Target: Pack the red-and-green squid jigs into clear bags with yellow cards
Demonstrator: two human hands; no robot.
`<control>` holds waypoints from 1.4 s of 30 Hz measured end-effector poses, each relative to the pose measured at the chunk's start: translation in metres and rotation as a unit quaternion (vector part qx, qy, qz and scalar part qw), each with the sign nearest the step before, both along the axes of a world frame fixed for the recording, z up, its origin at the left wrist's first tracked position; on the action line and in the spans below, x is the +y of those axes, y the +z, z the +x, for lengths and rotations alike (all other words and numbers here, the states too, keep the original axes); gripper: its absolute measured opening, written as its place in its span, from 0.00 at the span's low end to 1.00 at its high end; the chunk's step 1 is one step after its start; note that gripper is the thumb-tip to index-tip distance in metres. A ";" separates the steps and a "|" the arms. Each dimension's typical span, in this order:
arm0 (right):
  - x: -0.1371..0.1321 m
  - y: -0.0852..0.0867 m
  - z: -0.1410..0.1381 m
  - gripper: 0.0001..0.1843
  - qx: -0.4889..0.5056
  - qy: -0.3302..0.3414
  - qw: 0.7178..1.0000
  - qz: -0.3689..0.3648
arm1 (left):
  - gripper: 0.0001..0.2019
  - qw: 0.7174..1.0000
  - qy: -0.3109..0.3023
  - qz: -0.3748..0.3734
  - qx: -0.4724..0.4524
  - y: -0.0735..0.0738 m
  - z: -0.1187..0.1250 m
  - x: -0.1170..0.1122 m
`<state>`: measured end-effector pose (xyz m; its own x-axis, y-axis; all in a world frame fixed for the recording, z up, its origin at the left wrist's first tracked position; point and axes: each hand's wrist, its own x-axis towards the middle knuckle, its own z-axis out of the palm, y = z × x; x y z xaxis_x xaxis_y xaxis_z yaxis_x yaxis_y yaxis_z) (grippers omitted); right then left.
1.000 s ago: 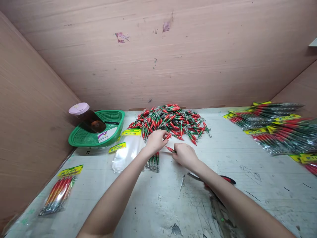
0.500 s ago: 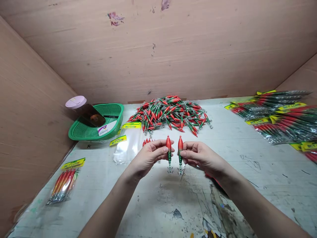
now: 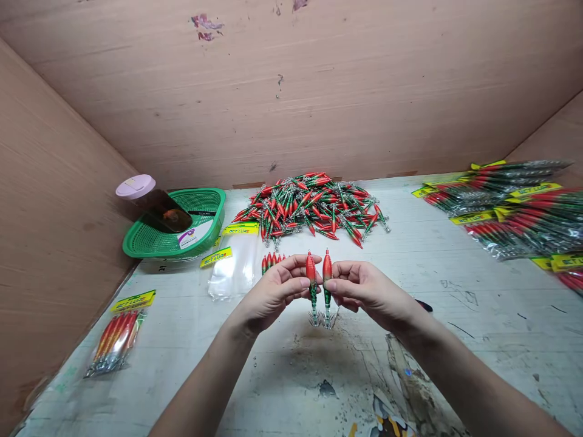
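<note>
Well, your left fingers (image 3: 296, 284) are clamped on one red-green lure (image 3: 310, 268), your right fingers (image 3: 342, 286) on a second lure (image 3: 327, 268), both upright above the desk (image 3: 282, 376), nearer you than the lure pile (image 3: 314, 207).

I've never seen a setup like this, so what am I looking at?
No machine here: a person works bare-handed, filmed by one camera worn on the head, looking forward and down. The left hand holds one red-and-green lure and the right hand holds a matching lure, side by side. Beyond them, a pile of lures lies on the pale table. To the left are clear bags with yellow tops, a green basket holding a lidded cup, and a filled packet. More filled packets lie at right.
</note>
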<state>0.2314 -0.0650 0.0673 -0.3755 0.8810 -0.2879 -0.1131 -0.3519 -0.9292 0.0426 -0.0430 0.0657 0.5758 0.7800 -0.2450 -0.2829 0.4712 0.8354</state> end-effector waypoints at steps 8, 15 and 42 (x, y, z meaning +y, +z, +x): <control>0.002 -0.002 -0.006 0.20 -0.021 0.003 1.000 -0.002 | 0.19 1.000 0.022 -0.001 0.014 -0.005 -0.010 -0.001; 0.015 -0.010 -0.025 0.10 -0.207 0.007 0.977 0.057 | 0.15 0.996 0.084 -0.012 0.025 -0.018 -0.028 -0.006; -0.085 -0.120 0.110 0.24 -0.668 -0.068 0.608 0.423 | 0.15 0.988 0.147 -0.048 0.007 -0.025 -0.016 -0.027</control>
<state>0.3416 -0.1501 -0.0531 -0.2103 0.9230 0.3223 0.9677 0.2435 -0.0659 0.0262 -0.0703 0.0409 0.3242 0.8855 -0.3328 -0.4085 0.4483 0.7951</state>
